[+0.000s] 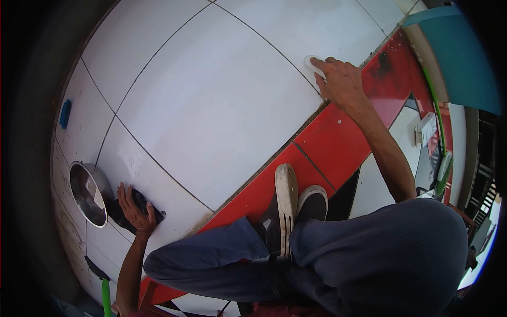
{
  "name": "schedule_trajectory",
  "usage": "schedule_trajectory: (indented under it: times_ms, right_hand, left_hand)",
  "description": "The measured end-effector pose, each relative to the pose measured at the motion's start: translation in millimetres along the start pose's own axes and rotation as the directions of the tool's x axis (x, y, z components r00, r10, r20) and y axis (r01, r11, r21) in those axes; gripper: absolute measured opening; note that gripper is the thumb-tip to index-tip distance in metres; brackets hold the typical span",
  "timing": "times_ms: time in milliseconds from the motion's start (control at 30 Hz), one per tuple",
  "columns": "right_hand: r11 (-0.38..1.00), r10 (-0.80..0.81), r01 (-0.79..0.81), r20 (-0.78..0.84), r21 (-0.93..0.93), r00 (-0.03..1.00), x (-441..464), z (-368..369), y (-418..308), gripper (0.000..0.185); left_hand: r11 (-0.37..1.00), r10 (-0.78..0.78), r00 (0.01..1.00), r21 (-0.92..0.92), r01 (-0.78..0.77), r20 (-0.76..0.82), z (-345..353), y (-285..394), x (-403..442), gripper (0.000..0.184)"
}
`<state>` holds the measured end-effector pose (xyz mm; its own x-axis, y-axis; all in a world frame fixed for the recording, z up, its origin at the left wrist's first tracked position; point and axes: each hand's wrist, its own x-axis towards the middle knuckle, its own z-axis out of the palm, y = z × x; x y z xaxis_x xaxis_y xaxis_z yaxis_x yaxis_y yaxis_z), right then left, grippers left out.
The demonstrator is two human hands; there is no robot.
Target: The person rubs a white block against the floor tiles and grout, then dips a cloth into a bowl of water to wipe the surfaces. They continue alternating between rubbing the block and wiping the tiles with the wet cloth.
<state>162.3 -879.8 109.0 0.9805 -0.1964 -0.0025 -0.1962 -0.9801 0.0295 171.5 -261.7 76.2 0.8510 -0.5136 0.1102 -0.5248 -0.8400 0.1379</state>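
Note:
My right hand (342, 83) is at the upper right of the head view, over the white tiles beside the red border. Its fingers press on a small white rounded piece (310, 62), possibly a pad or sponge, mostly hidden beneath them. At the lower left, my left hand (136, 212) rests with fingers stretched out on a crumpled black cloth or bag (124, 221) on the tiles. Just left of that hand, a shiny metal bowl (107, 182) stands tilted in the view, with something pale inside that I cannot make out.
A blue object (65, 113) lies on the tiles at the far left. A tool with a green handle (106, 298) is at the lower left. White tiles (211, 105) meet a red tile border (332, 137). My crossed legs and shoes (285, 206) are in front. A small white box (425, 128) sits at right.

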Motion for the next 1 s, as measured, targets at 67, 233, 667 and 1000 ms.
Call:
schedule_trajectory:
  times_ms: [67, 233, 667, 1000]
  right_hand:
    - [0.996, -0.078, 0.081, -0.084, 0.033, 0.993, 13.1, 9.7, 8.1, 0.036]
    - [0.999, -0.045, 0.045, -0.054, 0.007, 0.998, 0.6, 2.6, 3.1, 0.031]
    - [0.999, -0.034, 0.034, -0.002, 0.001, 0.999, 12.2, -0.8, 0.5, 0.037]
    - [0.999, 0.04, -0.04, -0.002, 0.021, 0.999, 1.7, -2.9, -8.1, 0.033]
  left_hand:
    - [1.0, 0.01, 1.0, -0.004, -0.01, 0.012, 0.8, 0.8, -2.1, 0.067]
    - [1.0, 0.008, 1.0, 0.011, -0.008, -0.005, 0.3, -1.0, -1.5, 0.067]
    - [1.0, 0.019, 1.0, -0.001, -0.019, 0.018, 2.1, 1.6, -4.3, 0.066]
    - [1.0, 0.006, 1.0, -0.007, -0.006, 0.003, 1.7, 1.4, -1.5, 0.067]
